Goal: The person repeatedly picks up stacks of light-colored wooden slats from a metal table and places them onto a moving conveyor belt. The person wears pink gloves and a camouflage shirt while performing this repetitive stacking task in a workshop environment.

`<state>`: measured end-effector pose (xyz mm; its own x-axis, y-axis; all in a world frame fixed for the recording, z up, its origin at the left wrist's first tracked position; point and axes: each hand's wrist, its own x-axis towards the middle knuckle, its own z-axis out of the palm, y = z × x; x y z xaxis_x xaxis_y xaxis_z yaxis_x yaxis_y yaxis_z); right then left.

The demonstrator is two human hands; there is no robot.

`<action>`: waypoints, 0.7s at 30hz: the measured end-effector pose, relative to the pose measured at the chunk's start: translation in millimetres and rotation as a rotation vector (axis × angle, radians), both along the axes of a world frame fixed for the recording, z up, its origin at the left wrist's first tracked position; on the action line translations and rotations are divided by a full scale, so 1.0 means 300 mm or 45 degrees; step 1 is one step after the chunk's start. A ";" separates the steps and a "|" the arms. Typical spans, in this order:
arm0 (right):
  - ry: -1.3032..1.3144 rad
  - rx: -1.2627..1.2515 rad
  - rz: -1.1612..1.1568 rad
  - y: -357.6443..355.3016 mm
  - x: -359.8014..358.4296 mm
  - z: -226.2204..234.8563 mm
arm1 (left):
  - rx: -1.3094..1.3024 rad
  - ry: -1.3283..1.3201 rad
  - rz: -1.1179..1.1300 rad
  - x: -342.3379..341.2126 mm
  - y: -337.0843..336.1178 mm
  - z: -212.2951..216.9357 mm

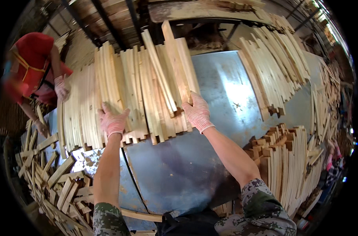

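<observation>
Pale wooden strips [82, 106] lie side by side in a wide row across a metal table [179, 169]. My right hand [197, 112], in a pinkish-white work glove, grips the near end of a longer wooden strip [175, 59] that slants up and away over the row's right end. Beside it, a loose strip [159, 70] rests at a tilt on top of the others. My left hand [113, 119], gloved likewise, lies with its fingers spread on the strips in the middle of the row and holds nothing.
At the left, a co-worker in red [35, 59] has a gloved hand on the row's end. A jumbled heap of wood offcuts [65, 192] lies near left. More strips [265, 74] line the table's far right, and a stack of strips [289, 165] stands near right.
</observation>
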<state>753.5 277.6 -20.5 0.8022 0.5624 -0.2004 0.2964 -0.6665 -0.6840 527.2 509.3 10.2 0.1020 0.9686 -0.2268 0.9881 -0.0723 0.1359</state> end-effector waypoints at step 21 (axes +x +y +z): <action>0.152 -0.146 0.607 -0.116 -0.660 0.007 | -0.597 -1.110 0.377 -0.533 -0.539 -0.101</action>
<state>555.5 242.9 -18.5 0.4290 0.8297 -0.3571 0.5105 -0.5488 -0.6620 367.3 347.5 -20.1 0.1838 0.8149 -0.5497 0.5023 0.4028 0.7651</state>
